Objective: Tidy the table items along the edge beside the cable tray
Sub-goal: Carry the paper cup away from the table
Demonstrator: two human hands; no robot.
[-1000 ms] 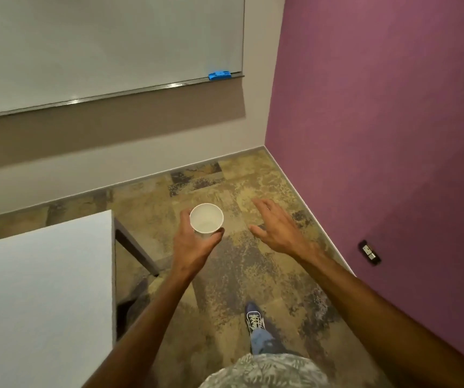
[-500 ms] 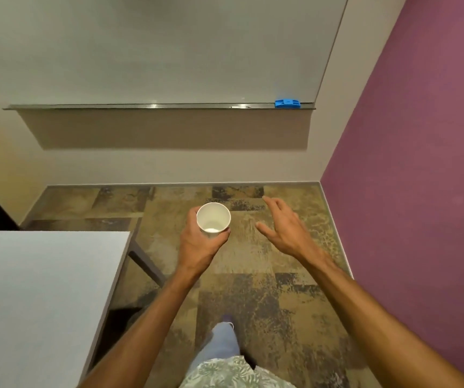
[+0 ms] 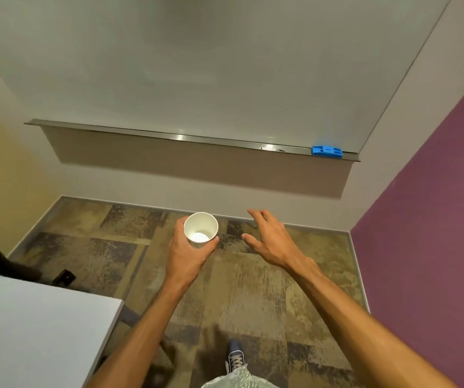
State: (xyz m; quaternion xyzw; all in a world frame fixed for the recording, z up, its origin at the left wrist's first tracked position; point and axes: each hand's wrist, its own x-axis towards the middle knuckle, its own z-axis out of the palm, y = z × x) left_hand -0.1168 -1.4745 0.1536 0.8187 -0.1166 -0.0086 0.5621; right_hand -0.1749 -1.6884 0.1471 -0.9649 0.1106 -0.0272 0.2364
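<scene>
A white paper cup (image 3: 200, 229) is upright and looks empty, held out over the floor in front of me. My left hand (image 3: 187, 254) is wrapped around its side from the left and below. Just right of the cup, my right hand (image 3: 271, 240) hovers with fingers spread, holding nothing and not touching the cup. The white table (image 3: 29, 331) fills the lower left, with its corner below my left forearm. No cable tray is visible.
A whiteboard (image 3: 197, 65) spans the far wall, with a blue eraser (image 3: 326, 151) on its metal ledge. A purple wall (image 3: 435, 219) closes the right side. Patterned carpet covers the floor. A dark object (image 3: 64, 278) lies beyond the table. My shoe (image 3: 235, 357) shows below.
The view has swung left and tilted up, so the whiteboard now faces me. The table corner has moved lower left. Both hands keep their pose, the left still holding the cup.
</scene>
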